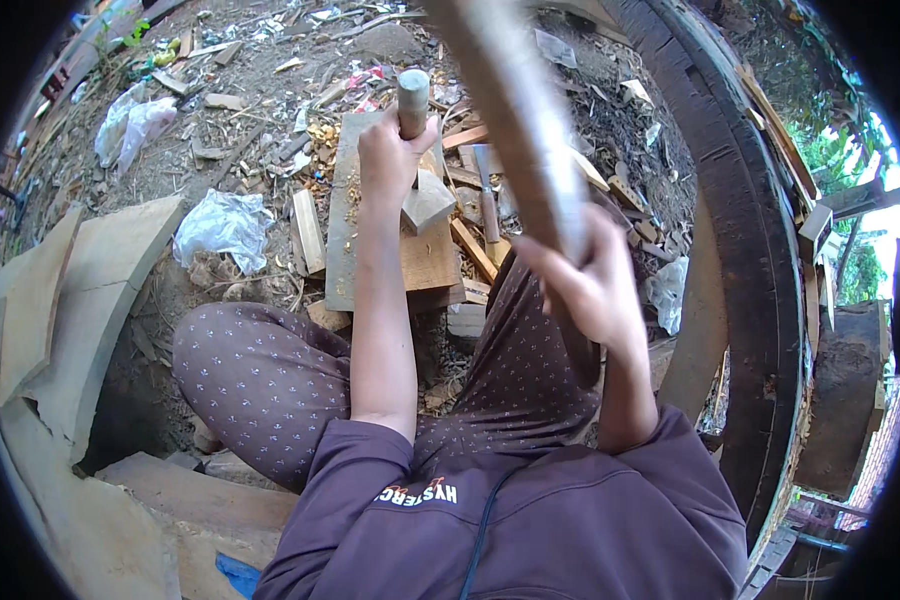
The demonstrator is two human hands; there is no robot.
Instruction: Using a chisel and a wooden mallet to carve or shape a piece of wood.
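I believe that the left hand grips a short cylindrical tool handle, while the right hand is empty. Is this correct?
Not entirely: the right hand is not empty. The head view shows it grasping a long, club-like wooden piece. The left hand does grip the short cylindrical tool handle.

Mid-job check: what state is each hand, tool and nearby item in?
Left hand: closed, gripping
Round handle: held, top end exposed
Right hand: closed, gripping, blurred
Wooden club: held, blurred
Loose tool: lying unheld
Grey board: partly hidden
Whitish plastic bag: crumpled
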